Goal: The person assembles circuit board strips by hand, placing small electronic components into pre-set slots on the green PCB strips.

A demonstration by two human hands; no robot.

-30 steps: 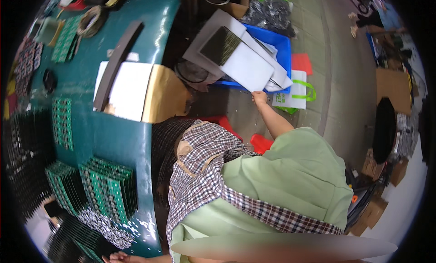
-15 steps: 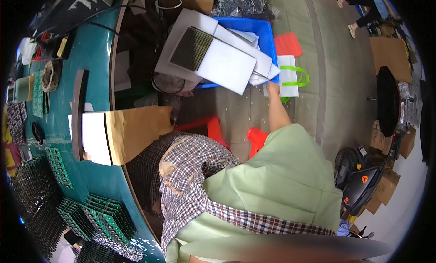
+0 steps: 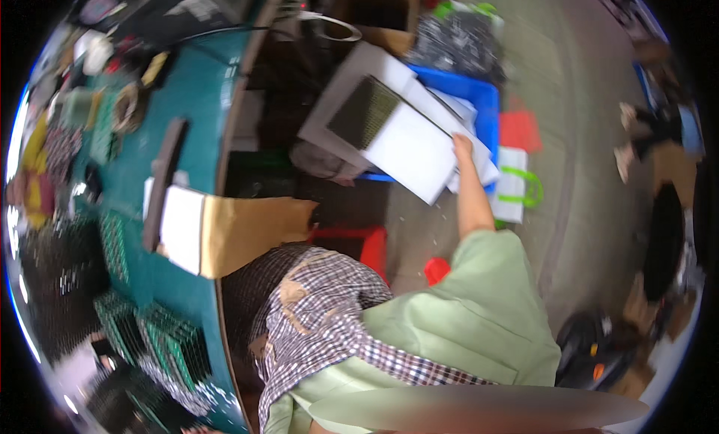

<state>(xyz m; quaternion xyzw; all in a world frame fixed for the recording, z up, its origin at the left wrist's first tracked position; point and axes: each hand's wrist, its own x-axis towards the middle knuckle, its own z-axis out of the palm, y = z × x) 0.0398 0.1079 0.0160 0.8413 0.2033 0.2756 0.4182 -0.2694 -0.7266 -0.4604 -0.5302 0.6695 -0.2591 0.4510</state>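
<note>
My right hand [image 3: 463, 145] is at the right corner of a white foam-like sheet [image 3: 410, 151], fingers closed at its edge, slightly blurred. This sheet lies on top of a loose pile, overlapping a dark, grid-patterned panel [image 3: 365, 112]. Larger pale sheets [image 3: 324, 122] stick out beneath them. The pile rests across a blue plastic bin [image 3: 488, 104] on the floor. At the lower edge, beside the table, a skin-coloured sliver [image 3: 199, 430] shows, perhaps part of my left hand; its fingers cannot be made out.
To the left runs a green-topped table [image 3: 196, 97] with racked green circuit boards [image 3: 174, 344], a dark bar [image 3: 165, 183] and an open cardboard box [image 3: 251, 232]. A red stool [image 3: 372, 247] is beside my knees. A black plastic bag [image 3: 458, 43] and a green-handled bag [image 3: 511, 181] flank the bin.
My right hand has moved from the pile's lower right corner up to the top white sheet's corner. The whole view has shifted, so the scene sits lower and further right.
</note>
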